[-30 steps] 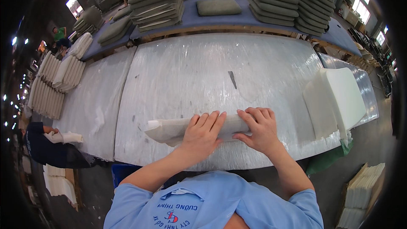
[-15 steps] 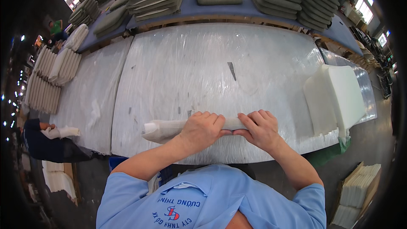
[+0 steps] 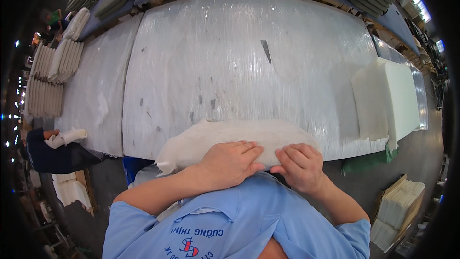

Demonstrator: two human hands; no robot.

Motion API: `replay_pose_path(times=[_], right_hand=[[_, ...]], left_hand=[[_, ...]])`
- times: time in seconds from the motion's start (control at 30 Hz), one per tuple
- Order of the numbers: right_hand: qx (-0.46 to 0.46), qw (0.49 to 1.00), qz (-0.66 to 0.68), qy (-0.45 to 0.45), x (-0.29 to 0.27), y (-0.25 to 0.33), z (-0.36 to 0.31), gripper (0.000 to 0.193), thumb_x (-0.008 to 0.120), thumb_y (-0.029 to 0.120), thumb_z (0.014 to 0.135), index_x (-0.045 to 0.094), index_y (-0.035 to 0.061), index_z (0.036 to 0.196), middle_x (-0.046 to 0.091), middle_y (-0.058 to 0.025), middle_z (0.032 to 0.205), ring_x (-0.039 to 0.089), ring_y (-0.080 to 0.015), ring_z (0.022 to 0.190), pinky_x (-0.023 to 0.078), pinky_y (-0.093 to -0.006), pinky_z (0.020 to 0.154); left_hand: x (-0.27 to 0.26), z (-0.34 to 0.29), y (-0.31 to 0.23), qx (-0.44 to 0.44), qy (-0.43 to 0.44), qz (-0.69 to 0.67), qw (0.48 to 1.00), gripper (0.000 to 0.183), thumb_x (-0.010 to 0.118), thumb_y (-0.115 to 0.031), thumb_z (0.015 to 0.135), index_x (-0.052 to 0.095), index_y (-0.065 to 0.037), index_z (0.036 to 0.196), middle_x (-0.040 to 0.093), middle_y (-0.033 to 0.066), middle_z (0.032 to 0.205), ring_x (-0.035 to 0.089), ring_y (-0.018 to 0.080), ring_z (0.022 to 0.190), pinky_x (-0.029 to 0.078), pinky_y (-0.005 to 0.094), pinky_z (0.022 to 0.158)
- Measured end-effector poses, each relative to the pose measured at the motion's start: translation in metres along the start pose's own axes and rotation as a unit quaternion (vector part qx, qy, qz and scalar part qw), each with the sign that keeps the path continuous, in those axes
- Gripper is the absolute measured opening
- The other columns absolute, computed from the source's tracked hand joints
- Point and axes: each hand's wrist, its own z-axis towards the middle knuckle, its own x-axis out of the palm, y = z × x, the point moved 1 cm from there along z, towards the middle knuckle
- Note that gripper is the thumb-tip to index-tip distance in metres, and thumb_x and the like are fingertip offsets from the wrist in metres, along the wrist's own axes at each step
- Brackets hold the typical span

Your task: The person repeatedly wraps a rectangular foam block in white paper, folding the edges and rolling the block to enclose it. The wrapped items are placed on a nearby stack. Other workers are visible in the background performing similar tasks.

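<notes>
A cream, fabric-covered pad [image 3: 249,132] lies at the near edge of the plastic-wrapped table [image 3: 206,62], close against my body. My left hand [image 3: 232,163] is closed on its near edge, fingers curled over the top and the thumb pointing inward. A short gap to the right, my right hand [image 3: 302,167] grips the same edge with bent fingers. The pad's far edge curves away from me, and a loose fold of cloth sticks out at its left end. Its underside and the part under my palms are hidden.
At the right end of the table, a white foam pad [image 3: 402,98] rests by a cream cloth sheet [image 3: 370,108], with green fabric [image 3: 371,159] hanging below. Stacked pads [image 3: 45,98] stand at left. A co-worker [image 3: 50,153] there holds a white roll [image 3: 72,135].
The pad has come toward my body and turned from a narrow roll-like shape to show its broad face. Both hands moved nearer to me with it. The view has tilted downward.
</notes>
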Motion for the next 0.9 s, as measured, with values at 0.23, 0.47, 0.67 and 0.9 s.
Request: replay_pose_path(times=[0.23, 0.47, 0.67, 0.9], right_hand=[[0.103, 0.965, 0.130, 0.203, -0.014, 0.020, -0.022, 0.048, 0.078, 0.043, 0.093, 0.075, 0.0024, 0.118, 0.075, -0.0130, 0.124, 0.071, -0.0304, 0.119, 0.059, -0.0446, 0.101], [0.182, 0.845, 0.232, 0.447, 0.019, -0.007, -0.006, 0.070, 0.048, 0.053, 0.110, 0.051, -0.0033, 0.152, 0.052, -0.0230, 0.158, 0.045, -0.0370, 0.151, 0.034, -0.0521, 0.126], [0.193, 0.797, 0.226, 0.526, 0.097, -0.038, -0.011, 0.083, 0.038, 0.058, 0.110, 0.032, -0.0055, 0.164, 0.037, -0.0266, 0.168, 0.030, -0.0394, 0.160, 0.024, -0.0551, 0.130], [0.258, 0.761, 0.233, 0.548, 0.186, -0.082, -0.003, 0.081, 0.035, 0.054, 0.111, 0.028, -0.0050, 0.165, 0.033, -0.0268, 0.170, 0.028, -0.0375, 0.161, 0.022, -0.0559, 0.130]], left_hand=[[0.019, -0.002, 0.023, -0.072, 0.283, -0.131, 0.948, 0.067, 0.043, -0.045, 0.113, 0.044, 0.004, 0.158, 0.045, 0.0236, 0.164, 0.045, 0.0353, 0.152, 0.042, 0.0433, 0.122], [0.058, 0.006, 0.056, -0.108, 0.295, -0.118, 0.942, 0.063, 0.040, -0.040, 0.113, 0.043, 0.005, 0.158, 0.045, 0.0234, 0.164, 0.040, 0.0352, 0.154, 0.037, 0.0432, 0.125], [0.104, 0.014, 0.103, -0.125, 0.276, -0.119, 0.946, 0.061, 0.041, -0.036, 0.112, 0.044, 0.005, 0.157, 0.045, 0.0227, 0.164, 0.040, 0.0347, 0.155, 0.033, 0.0424, 0.128], [0.157, 0.039, 0.178, -0.169, 0.230, -0.166, 0.944, 0.056, 0.043, -0.024, 0.105, 0.051, 0.004, 0.153, 0.048, 0.0217, 0.162, 0.044, 0.0340, 0.153, 0.034, 0.0422, 0.127]])
